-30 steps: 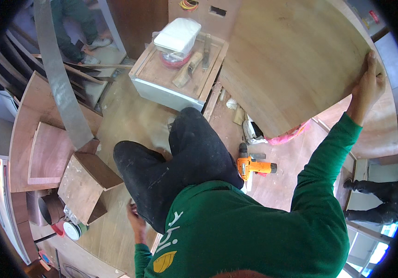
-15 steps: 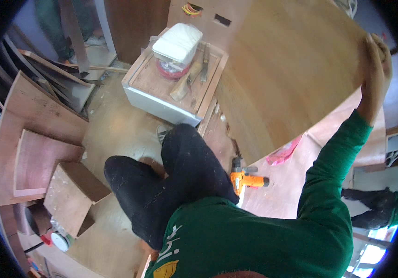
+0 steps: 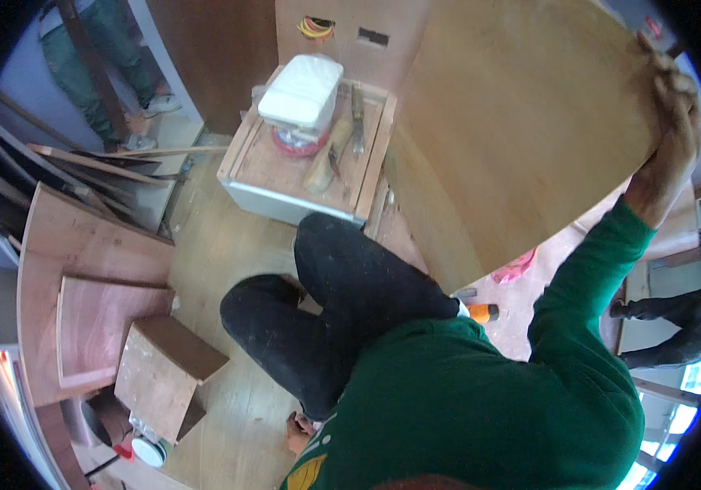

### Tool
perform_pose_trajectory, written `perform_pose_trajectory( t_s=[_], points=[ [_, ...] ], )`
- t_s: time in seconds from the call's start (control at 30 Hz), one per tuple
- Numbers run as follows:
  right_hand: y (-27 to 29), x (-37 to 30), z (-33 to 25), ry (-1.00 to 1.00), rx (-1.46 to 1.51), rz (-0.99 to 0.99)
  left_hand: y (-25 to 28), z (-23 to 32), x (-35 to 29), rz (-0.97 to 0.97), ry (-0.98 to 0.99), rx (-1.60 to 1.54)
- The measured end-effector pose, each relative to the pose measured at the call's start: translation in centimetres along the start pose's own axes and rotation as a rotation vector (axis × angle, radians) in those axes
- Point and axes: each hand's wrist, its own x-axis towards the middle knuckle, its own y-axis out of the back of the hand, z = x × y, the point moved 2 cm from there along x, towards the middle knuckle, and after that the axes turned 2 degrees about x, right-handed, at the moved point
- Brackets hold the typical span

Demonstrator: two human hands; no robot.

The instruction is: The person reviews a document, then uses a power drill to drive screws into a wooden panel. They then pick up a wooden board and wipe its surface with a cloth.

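Note:
My right hand (image 3: 677, 122) is closed on the far right edge of a large wooden panel (image 3: 522, 139), which stands tilted in front of me. My left hand (image 3: 296, 433) is low beside my thigh, partly covered by my green top. Its fingers look curled, and what they hold, if anything, is hidden. An orange power drill (image 3: 484, 313) lies by my hip near the panel's lower corner, mostly behind my body. Close to my knee stands a white-sided wooden box (image 3: 285, 206), with a white plastic tub (image 3: 300, 88), a hammer (image 3: 328, 159) and a chisel (image 3: 358, 122) on top.
Wooden boards (image 3: 81, 220) and strips (image 3: 81, 163) lean at the left, beside an open wooden box (image 3: 158, 376). A pink plastic bag (image 3: 515, 266) lies under the panel. One person's legs (image 3: 89, 73) show at upper left, another's (image 3: 669, 327) at right. Wires (image 3: 315, 29) poke from a wall cutout.
My body has shifted right and now covers most of the drill. My right hand and the panel edge have moved slightly right and down. More of my left hand shows beside my thigh.

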Motion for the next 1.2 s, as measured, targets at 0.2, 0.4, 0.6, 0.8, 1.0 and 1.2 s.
perform_pose_trajectory(
  t_s=[0.2, 0.4, 0.6, 0.8, 1.0, 1.2],
  points=[
    [6.3, 0.2, 3.2, 0.268, -0.471, -0.16, 3.5, 5.2, 0.5, 0.137, 0.014, -0.339],
    [0.2, 0.0, -1.2, 0.099, 0.254, -0.109, 10.8, 18.5, 4.0, 0.392, -0.315, -0.954],
    [-7.5, -0.5, -4.2, 0.103, 0.242, -0.282, 14.9, 51.1, -5.3, -0.031, -1.046, -0.666],
    [-12.3, -4.8, -3.5, 0.063, 0.57, -0.324, 11.5, 59.0, -5.4, -0.081, -1.064, -0.658],
    [-20.2, -15.7, 24.8, -0.478, 0.205, -0.425, 8.5, 53.9, 0.8, 0.032, -0.907, -0.964],
    [-19.6, -24.3, 35.3, -0.583, 0.058, -0.669, 7.5, 53.0, 1.0, -0.015, -0.822, -1.064]
  ],
)
